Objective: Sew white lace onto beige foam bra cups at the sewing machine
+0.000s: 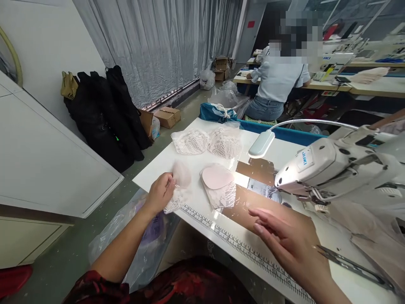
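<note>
At the table's left edge, my left hand (163, 192) pinches the side of a pale pink bra cup (181, 175) with white lace at its lower part. To its right lies another lace bra cup piece (221, 196), with a smooth pink pad (217, 176) on top. My right hand (284, 236) hovers over the tabletop near the sewing machine (311, 164), its fingers stretched out and nothing in them. A pair of thread snips (354, 266) lies beside the right wrist. Farther back rest two joined lace cups (207, 142).
A printed ruler (218, 230) runs along the table's near edge. An LED lamp (262, 143) on a bent neck hangs over brown board (256, 169). Ahead, a seated person (278, 80) works at another table. Black garments (101, 114) and a cardboard box (167, 117) stand left.
</note>
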The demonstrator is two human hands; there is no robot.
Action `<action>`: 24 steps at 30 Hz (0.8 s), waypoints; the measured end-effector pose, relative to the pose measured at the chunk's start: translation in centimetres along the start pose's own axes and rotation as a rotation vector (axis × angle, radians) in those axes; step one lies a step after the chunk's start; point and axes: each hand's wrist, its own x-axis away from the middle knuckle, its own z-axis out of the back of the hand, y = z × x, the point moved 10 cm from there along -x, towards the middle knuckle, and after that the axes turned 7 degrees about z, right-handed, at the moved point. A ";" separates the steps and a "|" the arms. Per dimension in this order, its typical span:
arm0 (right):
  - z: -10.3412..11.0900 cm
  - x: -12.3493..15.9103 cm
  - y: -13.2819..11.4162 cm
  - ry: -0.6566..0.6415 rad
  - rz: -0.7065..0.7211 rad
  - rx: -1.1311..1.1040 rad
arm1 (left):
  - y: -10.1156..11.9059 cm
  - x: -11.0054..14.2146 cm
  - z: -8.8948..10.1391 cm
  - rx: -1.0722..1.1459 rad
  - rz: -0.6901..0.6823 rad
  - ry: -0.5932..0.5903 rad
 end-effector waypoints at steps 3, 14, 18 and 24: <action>-2.7 -1.0 -1.7 -0.025 -0.090 -0.327 | 6.4 2.3 0.8 0.003 -0.308 0.088; -4.6 -2.5 0.8 0.289 -0.264 -0.723 | 15.6 7.2 -1.3 0.241 -0.760 0.006; -4.6 -1.4 1.9 0.399 -0.365 -0.901 | 16.7 7.4 -1.3 0.272 -0.780 0.017; -1.7 -1.1 0.3 0.360 -0.199 -0.892 | 19.2 7.7 -1.8 0.079 -0.944 -0.035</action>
